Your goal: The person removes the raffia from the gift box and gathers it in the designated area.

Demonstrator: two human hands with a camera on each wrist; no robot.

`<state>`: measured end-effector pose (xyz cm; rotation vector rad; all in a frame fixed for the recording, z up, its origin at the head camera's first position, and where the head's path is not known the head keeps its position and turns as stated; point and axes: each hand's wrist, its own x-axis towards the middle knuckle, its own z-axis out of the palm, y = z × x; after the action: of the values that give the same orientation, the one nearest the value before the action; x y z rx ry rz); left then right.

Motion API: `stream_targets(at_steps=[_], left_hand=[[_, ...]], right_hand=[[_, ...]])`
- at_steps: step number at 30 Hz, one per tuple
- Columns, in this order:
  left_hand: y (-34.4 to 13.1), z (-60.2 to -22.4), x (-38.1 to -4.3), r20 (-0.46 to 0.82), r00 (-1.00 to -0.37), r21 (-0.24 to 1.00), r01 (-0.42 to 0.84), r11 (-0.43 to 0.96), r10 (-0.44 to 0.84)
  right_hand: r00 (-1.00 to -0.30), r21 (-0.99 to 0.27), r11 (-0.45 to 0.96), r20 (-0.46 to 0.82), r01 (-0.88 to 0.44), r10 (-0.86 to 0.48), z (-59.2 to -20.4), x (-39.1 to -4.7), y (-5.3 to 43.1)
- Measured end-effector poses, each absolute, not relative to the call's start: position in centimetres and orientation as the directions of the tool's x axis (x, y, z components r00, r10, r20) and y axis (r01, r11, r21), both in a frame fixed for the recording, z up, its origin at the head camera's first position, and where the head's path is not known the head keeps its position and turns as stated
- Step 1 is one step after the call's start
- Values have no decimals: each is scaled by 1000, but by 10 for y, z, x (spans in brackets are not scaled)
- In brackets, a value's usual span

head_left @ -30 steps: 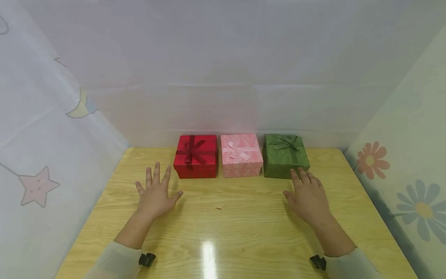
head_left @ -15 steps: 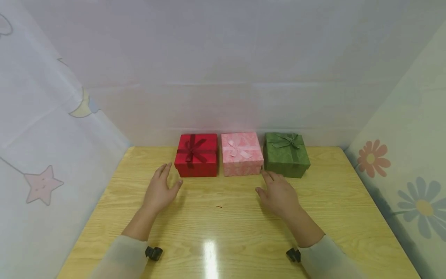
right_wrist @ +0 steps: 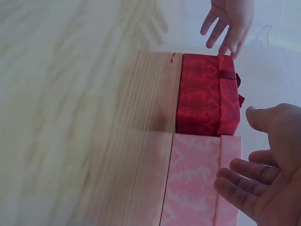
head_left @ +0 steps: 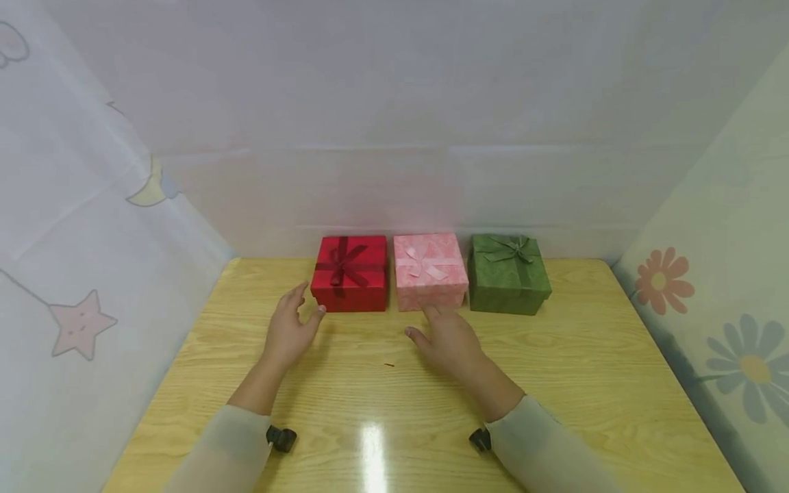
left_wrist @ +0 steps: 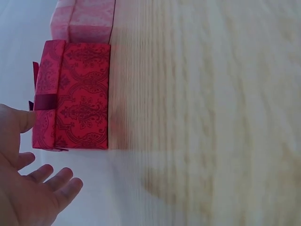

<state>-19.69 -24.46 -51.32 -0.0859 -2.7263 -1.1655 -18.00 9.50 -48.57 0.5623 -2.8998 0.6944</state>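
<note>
Three gift boxes with ribbon bows stand in a row at the back of the table: a red box (head_left: 349, 274), a pink box (head_left: 430, 272) and a green box (head_left: 509, 274). My left hand (head_left: 290, 332) is at the red box's left front corner, thumb and fingers spread apart and nothing between them. In the left wrist view, its thumb (left_wrist: 26, 120) overlaps the red box's lid edge. My right hand (head_left: 448, 340) is in front of the pink box, its fingertips overlapping the box's lower front. The right wrist view shows its fingers (right_wrist: 240, 181) loosely bent, holding nothing.
A pale wooden table (head_left: 345, 397) carries the boxes. A tiny dark red scrap (head_left: 389, 364) lies near its middle. Behind the boxes hangs a plain cloth backdrop (head_left: 394, 137), with patterned cloths at both sides.
My right hand has moved left from in front of the green box to in front of the pink one. My left hand's spread fingers have drawn together, and it has shifted slightly right, toward the red box.
</note>
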Motion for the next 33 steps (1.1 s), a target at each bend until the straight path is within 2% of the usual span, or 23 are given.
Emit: stream_targets(at_steps=[6,11,20,27,33], left_hand=[[-246,-516,-204,151,-986,802,81,592,-70],[-247,-518,-208,126,-988,844,57,534,-93],[-242,-519,-216,123,-987,893,62,446,-108],[-239,-517,-221,110,-985,895,39,444,-134],[-239,-518,-224,109,-983,896,33,444,-147]], right_hand=[[-904,-510,747,261,-427,-338,-492,-194,71],[-905,-556,714,264,-425,-332,-496,-204,56],[-913,-530,746,296,-402,-281,-499,-215,33],[-931,-553,752,264,-359,-251,-498,-220,16],[-942,-509,799,256,-321,-216,-500,-226,7]])
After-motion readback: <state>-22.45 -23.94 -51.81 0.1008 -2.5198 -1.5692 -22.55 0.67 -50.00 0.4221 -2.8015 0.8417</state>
